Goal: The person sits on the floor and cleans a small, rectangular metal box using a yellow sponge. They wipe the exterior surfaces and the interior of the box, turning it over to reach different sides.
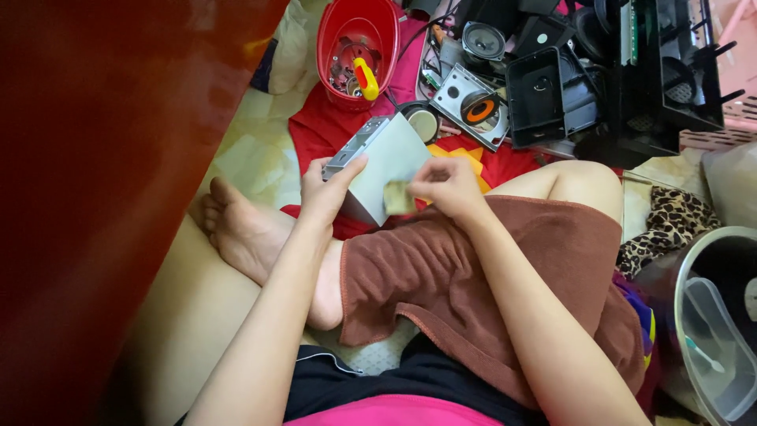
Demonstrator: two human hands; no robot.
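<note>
My left hand (327,189) grips a flat grey metal box (385,158), a drive-like casing, by its left edge and holds it tilted above my lap. My right hand (445,185) pinches a small yellowish cloth or pad (398,197) against the box's lower right face. I sit cross-legged on the floor with a brown towel (473,276) over my thigh, and my bare foot (240,225) lies just left of the box.
A red bucket (331,43) holding parts and a yellow-handled tool (365,77) stands ahead on a red cloth. Dismantled electronics lie beyond: a speaker (482,39), a metal plate (465,99), black casings (631,79). A clear container (714,331) sits at right, a dark red surface (95,197) at left.
</note>
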